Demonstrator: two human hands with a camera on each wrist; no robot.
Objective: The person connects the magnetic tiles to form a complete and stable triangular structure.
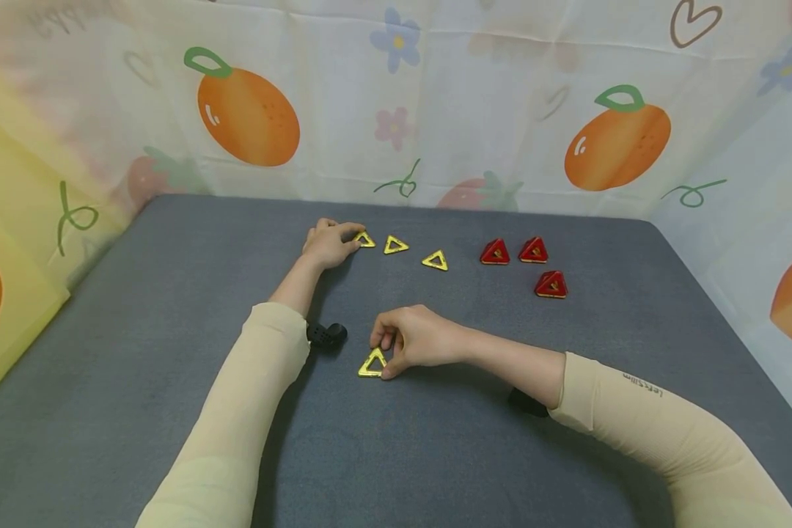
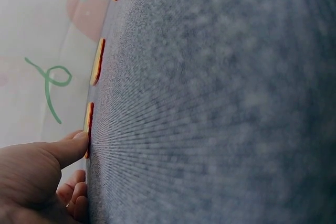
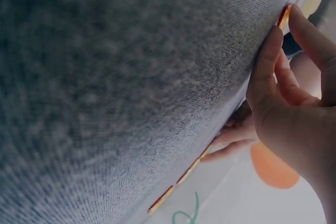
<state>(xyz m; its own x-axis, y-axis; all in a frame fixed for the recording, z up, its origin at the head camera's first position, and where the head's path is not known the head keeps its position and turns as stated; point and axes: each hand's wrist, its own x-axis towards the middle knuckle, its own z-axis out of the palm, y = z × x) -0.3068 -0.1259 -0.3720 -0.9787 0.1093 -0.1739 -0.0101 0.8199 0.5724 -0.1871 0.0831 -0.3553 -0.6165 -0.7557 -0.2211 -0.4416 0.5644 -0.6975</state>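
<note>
My left hand point(image 1: 328, 243) reaches to the back of the table and pinches a hollow yellow triangle tile point(image 1: 366, 239), its thumb lying against the tile's edge in the left wrist view. Nearer the front, my right hand point(image 1: 429, 337) holds another yellow triangle tile point(image 1: 364, 372) between thumb and index finger, flat at the table surface. Two more yellow triangles, a middle one point(image 1: 396, 245) and a right one point(image 1: 435, 260), lie beside the left hand's tile. From the side, the left hand's tile point(image 2: 88, 124) shows a yellow face and a red underside.
Three small red pyramids with yellow lower edges, a left one point(image 1: 495, 253), a back one point(image 1: 533, 250) and a front one point(image 1: 551, 284), stand at the right back. The dark grey table point(image 1: 138, 367) ends at a fruit-printed curtain point(image 1: 343, 110). Black wrist cameras hang under both forearms.
</note>
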